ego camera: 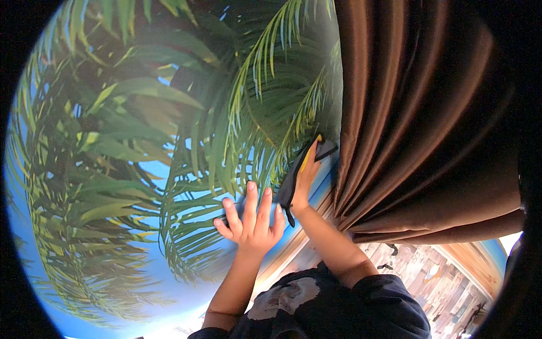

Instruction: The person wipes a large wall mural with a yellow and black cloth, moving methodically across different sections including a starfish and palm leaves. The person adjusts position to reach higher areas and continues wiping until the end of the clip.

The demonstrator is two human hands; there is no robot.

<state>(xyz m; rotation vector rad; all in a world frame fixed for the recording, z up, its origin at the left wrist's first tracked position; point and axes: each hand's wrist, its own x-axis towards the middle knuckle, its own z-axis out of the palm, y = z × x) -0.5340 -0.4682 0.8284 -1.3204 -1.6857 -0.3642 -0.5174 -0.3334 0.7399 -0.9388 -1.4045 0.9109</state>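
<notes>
My left hand [253, 224] is raised at the middle with its fingers spread, in front of or against a wall mural of palm leaves [139, 114] and blue sky; whether it touches is hard to tell. Nothing is in it. To its right, my right hand [305, 182] holds a flat, dark, soft-looking thing with a yellow edge [288, 186] against or close to the mural. Its fingers lie stretched along the thing, and a dark part of it sticks out past the fingertips. What exactly it is cannot be told.
A brown satin-like curtain [394, 127] hangs in folds close to the right of my right hand. Beneath the curtain, a wood-patterned floor [440, 279] with small dark things shows beside a wooden baseboard [474, 265]. My dark shirt fills the bottom middle.
</notes>
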